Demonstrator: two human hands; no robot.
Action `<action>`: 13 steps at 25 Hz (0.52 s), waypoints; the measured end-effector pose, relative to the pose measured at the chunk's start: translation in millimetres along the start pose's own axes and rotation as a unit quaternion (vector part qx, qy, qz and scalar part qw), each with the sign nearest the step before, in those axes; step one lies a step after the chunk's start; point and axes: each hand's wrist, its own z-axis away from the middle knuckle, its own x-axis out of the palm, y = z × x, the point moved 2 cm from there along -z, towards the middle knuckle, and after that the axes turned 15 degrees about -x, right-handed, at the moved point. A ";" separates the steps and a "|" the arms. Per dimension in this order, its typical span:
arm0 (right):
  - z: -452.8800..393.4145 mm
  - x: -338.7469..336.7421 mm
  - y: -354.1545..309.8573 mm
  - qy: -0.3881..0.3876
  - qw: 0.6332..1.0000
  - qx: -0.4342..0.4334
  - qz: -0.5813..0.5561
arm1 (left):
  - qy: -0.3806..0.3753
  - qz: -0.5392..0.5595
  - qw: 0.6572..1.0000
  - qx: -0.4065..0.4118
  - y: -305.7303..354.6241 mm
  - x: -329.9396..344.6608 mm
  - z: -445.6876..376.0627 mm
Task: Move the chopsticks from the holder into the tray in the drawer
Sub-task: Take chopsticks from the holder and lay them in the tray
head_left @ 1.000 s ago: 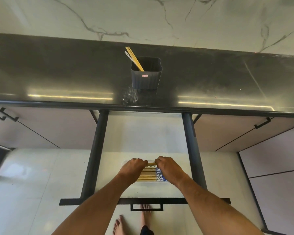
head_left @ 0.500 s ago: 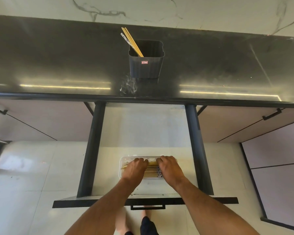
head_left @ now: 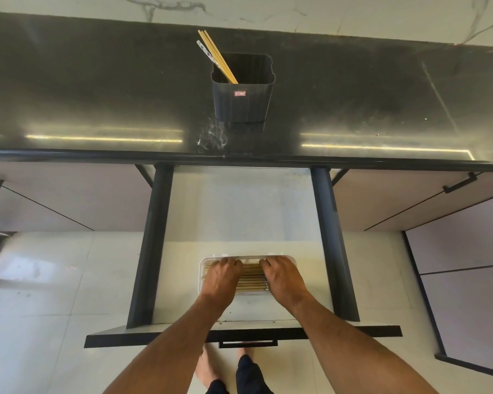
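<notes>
Since a second ago, both hands have been spread flat, palms down, over the chopsticks [head_left: 252,277] lying in the white tray [head_left: 201,277] in the open drawer [head_left: 239,211]: left hand [head_left: 222,278], right hand [head_left: 282,277], nothing gripped. Farther off, several chopsticks are left leaning in the black holder [head_left: 244,105] on the worktop [head_left: 97,95].

Both hands — left hand [head_left: 222,277], right hand [head_left: 283,277] — press flat on chopsticks [head_left: 251,280] in the tray [head_left: 202,265].

Chopsticks split between holder and drawer tray

A few yellow chopsticks [head_left: 218,57] are leaned leftward in the black ribbed holder [head_left: 243,105]; a flat row of wooden chopsticks [head_left: 252,280] is laid crosswise in the white tray [head_left: 201,275] inside the open drawer [head_left: 241,211].
</notes>
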 end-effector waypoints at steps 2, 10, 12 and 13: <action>0.0 -0.3 0.6 -0.002 1.000 0.006 0.010 | 0.011 0.002 1.000 0.001 -1.7 0.2 -0.1; 0.3 -1.9 0.2 -0.007 1.000 -0.007 0.000 | 0.023 0.044 0.999 -0.012 -7.2 4.7 -1.3; 2.9 -4.3 0.0 0.003 1.000 -0.008 -0.012 | 0.024 0.062 0.998 -0.010 -6.8 4.1 1.4; 5.4 -7.7 0.2 0.019 1.000 -0.005 -0.021 | 0.029 0.071 0.997 -0.007 -7.2 1.6 2.8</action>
